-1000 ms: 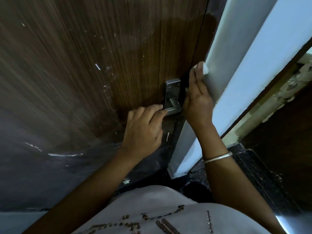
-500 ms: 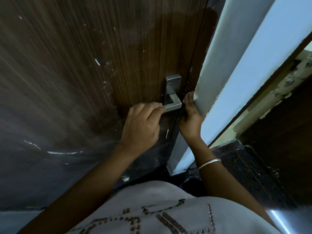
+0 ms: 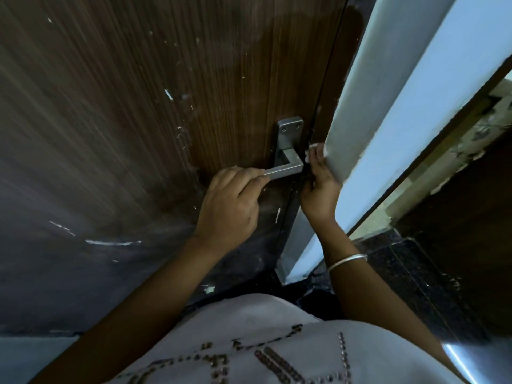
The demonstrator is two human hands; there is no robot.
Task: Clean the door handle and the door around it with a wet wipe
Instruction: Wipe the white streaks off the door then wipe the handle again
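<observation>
A dark brown wooden door [image 3: 171, 112] with pale scuffs fills the left and centre. Its square metal handle [image 3: 288, 159] sits near the door's right edge. My left hand [image 3: 230, 200] grips the free end of the lever. My right hand [image 3: 320, 184] is pressed into the gap between the door edge and the white frame [image 3: 368, 112], fingers closed on a white wet wipe [image 3: 313, 149] that shows only at the fingertips, just right of the handle.
A pale wall [image 3: 432, 87] runs diagonally on the right. Dark speckled floor tiles [image 3: 401, 273] lie below it. My light embroidered top [image 3: 249, 336] fills the bottom. A bangle [image 3: 347, 261] circles my right wrist.
My right hand with the wipe slid down the door edge from above the handle to beside the lever. My left hand stayed on the lever end.
</observation>
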